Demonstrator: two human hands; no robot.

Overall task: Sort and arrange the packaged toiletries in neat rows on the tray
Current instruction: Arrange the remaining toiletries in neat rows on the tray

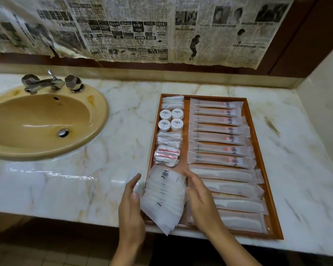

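Tray (261, 150) w/ rowed packets; both hands, left (131, 206) & right (200, 200), straight-fingered, touch sachet stack (165, 196).

I see the tray (261, 150) on the countertop (123, 116), right of the sink (37, 121). Long packets (219, 129) fill its right side in a row from far edge to near. Along its left edge, round jars (171, 120) sit behind small packets (166, 155); flat sachets (164, 196) overlap at its near-left corner.
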